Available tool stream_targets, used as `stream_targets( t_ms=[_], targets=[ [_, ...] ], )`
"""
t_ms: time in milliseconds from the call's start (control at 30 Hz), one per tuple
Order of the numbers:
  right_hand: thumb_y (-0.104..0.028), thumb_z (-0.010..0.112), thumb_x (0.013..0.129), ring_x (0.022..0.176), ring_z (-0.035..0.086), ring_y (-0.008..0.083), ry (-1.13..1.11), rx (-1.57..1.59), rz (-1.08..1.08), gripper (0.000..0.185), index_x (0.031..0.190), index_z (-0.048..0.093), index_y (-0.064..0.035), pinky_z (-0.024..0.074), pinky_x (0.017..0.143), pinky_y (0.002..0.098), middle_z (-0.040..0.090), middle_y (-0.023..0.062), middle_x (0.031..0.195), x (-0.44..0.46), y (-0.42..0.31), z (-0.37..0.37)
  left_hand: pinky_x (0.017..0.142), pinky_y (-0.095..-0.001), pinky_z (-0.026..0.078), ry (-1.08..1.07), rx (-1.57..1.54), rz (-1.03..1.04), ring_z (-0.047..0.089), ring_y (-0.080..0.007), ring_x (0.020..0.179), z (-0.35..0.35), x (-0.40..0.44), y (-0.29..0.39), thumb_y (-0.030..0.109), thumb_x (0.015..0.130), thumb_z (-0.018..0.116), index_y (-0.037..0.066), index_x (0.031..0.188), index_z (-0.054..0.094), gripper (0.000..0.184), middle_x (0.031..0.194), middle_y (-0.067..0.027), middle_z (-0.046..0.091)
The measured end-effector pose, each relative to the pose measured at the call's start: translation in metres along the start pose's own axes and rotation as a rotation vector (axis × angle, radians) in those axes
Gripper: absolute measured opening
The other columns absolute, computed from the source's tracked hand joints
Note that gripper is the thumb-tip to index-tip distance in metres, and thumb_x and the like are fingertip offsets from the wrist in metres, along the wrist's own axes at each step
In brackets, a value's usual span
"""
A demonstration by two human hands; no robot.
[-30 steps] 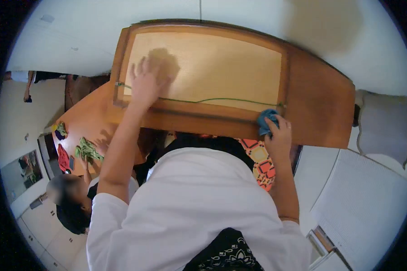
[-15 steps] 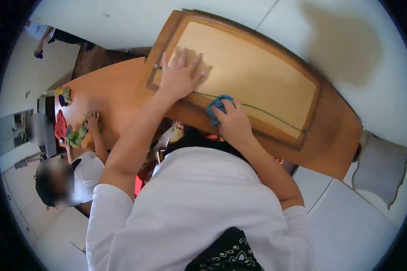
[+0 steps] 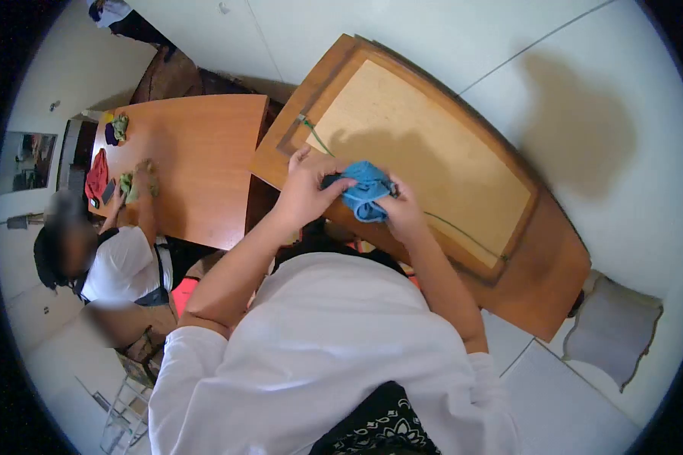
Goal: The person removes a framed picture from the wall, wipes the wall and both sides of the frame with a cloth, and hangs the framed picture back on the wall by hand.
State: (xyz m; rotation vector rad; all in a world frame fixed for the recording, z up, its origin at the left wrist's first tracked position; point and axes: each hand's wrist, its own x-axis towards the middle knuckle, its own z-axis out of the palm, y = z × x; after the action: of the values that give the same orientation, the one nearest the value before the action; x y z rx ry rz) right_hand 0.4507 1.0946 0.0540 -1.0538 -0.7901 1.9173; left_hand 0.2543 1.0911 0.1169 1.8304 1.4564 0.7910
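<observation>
A crumpled blue cloth (image 3: 367, 199) is held up in front of me, above the near edge of a framed board. My left hand (image 3: 311, 188) pinches its left side, thumb laid over the fabric. On the other side, my right hand (image 3: 405, 214) is closed on the cloth, its fingertips partly hidden by the folds. Beneath both hands lies the wood-framed board (image 3: 432, 148) with a pale tan panel. A thin green cord (image 3: 463, 232) runs along its near side, its middle covered by my hands and the cloth.
The board rests on a wooden table (image 3: 542, 292). At left, a co-worker (image 3: 118, 262) handles a green cloth (image 3: 127, 188) on another table (image 3: 205, 163). A red cloth (image 3: 96, 178) lies there too. A grey-topped stool (image 3: 615, 330) stands at right.
My left hand has left the board's panel and taken hold of the cloth. My right hand has lifted the cloth off the board's near edge. The view has shifted and turned.
</observation>
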Motion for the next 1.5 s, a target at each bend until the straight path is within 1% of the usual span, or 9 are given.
stream_targets(
  t_ms=[167, 400, 533, 767, 867, 1033, 1100, 1333, 1500],
  targets=[
    [-0.007, 0.063, 0.079, 0.095, 0.056, 0.0128, -0.067, -0.394, -0.078, 0.041, 0.118, 0.053, -0.0034, 0.0456, 0.083, 0.0272, 0.059, 0.0043, 0.106, -0.006, -0.015, -0.008, 0.102, -0.0497, 0.022, -0.104, 0.093, -0.037, 0.058, -0.0230, 0.079, -0.003, -0.010, -0.012, 0.024, 0.076, 0.068, 0.010, 0.086, 0.063, 0.018, 0.076, -0.0043, 0.061],
    [-0.008, 0.061, 0.081, 0.094, 0.058, 0.0168, 0.287, -0.597, -0.284, 0.042, 0.121, 0.050, -0.0010, 0.0483, 0.081, 0.0271, 0.059, 0.0078, 0.109, 0.016, -0.066, -0.049, 0.103, -0.0482, 0.025, 0.322, 0.386, 0.028, 0.048, -0.0270, 0.110, -0.017, -0.026, -0.057, 0.023, 0.072, 0.070, 0.012, 0.102, 0.061, 0.033, 0.113, -0.0080, 0.054],
    [0.004, 0.056, 0.075, 0.104, 0.054, 0.0226, 0.235, -1.541, -0.787, 0.040, 0.114, 0.058, -0.0077, 0.0460, 0.086, 0.0307, 0.055, 0.0141, 0.111, 0.022, -0.035, -0.007, 0.102, -0.0481, 0.026, 0.300, 0.454, 0.080, 0.045, -0.0278, 0.115, -0.017, -0.030, -0.077, 0.022, 0.069, 0.072, 0.013, 0.110, 0.059, 0.043, 0.120, -0.0095, 0.050],
    [0.007, 0.052, 0.071, 0.104, 0.054, 0.0297, -0.136, -0.866, -0.289, 0.038, 0.105, 0.062, -0.0067, 0.0447, 0.087, 0.0326, 0.053, 0.0154, 0.113, 0.057, -0.045, 0.034, 0.102, -0.0455, 0.026, 0.364, 0.416, 0.144, 0.044, -0.0247, 0.118, -0.009, -0.039, -0.080, 0.028, 0.071, 0.070, 0.009, 0.112, 0.056, 0.047, 0.123, -0.0098, 0.049],
    [0.007, 0.052, 0.070, 0.103, 0.055, 0.0292, -0.138, -1.196, -0.521, 0.038, 0.105, 0.062, -0.0069, 0.0446, 0.088, 0.0323, 0.055, 0.0149, 0.111, 0.077, -0.073, 0.068, 0.102, -0.0433, 0.026, 0.341, 0.426, 0.168, 0.043, -0.0241, 0.121, -0.008, -0.040, -0.087, 0.037, 0.076, 0.064, 0.007, 0.115, 0.054, 0.050, 0.123, -0.0097, 0.050],
    [-0.004, 0.059, 0.062, 0.089, 0.056, 0.0303, -0.645, -1.541, -0.969, 0.026, 0.088, 0.063, -0.0067, 0.0449, 0.082, 0.0376, 0.060, 0.0120, 0.100, 0.114, -0.071, 0.160, 0.100, -0.0423, 0.029, 0.366, 0.435, 0.236, 0.047, -0.0239, 0.115, -0.007, -0.043, -0.103, 0.042, 0.075, 0.061, 0.009, 0.113, 0.056, 0.051, 0.117, -0.0102, 0.053],
    [-0.007, 0.059, 0.060, 0.085, 0.055, 0.0304, -0.807, -1.573, -0.929, 0.022, 0.081, 0.062, -0.0057, 0.0445, 0.080, 0.0390, 0.062, 0.0106, 0.095, 0.132, -0.058, 0.168, 0.100, -0.0417, 0.029, 0.362, 0.453, 0.249, 0.050, -0.0216, 0.110, -0.008, -0.044, -0.106, 0.043, 0.073, 0.062, 0.011, 0.112, 0.058, 0.050, 0.113, -0.0076, 0.054],
    [-0.004, 0.053, 0.059, 0.083, 0.054, 0.0306, -0.836, -1.611, -0.688, 0.021, 0.079, 0.061, -0.0035, 0.0446, 0.078, 0.0384, 0.062, 0.0111, 0.086, 0.167, -0.082, 0.165, 0.101, -0.0396, 0.027, 0.413, 0.393, 0.167, 0.046, -0.0170, 0.117, -0.014, -0.040, -0.099, 0.040, 0.074, 0.064, 0.013, 0.113, 0.058, 0.048, 0.119, -0.0033, 0.054],
    [0.000, 0.052, 0.058, 0.087, 0.052, 0.0310, -0.546, -1.755, -0.747, 0.026, 0.082, 0.060, -0.0046, 0.0436, 0.080, 0.0389, 0.060, 0.0113, 0.088, 0.201, -0.121, 0.138, 0.100, -0.0387, 0.029, 0.373, 0.342, 0.155, 0.046, -0.0170, 0.117, -0.020, -0.042, -0.100, 0.041, 0.073, 0.065, 0.012, 0.114, 0.057, 0.051, 0.122, -0.0030, 0.052]
  ],
)
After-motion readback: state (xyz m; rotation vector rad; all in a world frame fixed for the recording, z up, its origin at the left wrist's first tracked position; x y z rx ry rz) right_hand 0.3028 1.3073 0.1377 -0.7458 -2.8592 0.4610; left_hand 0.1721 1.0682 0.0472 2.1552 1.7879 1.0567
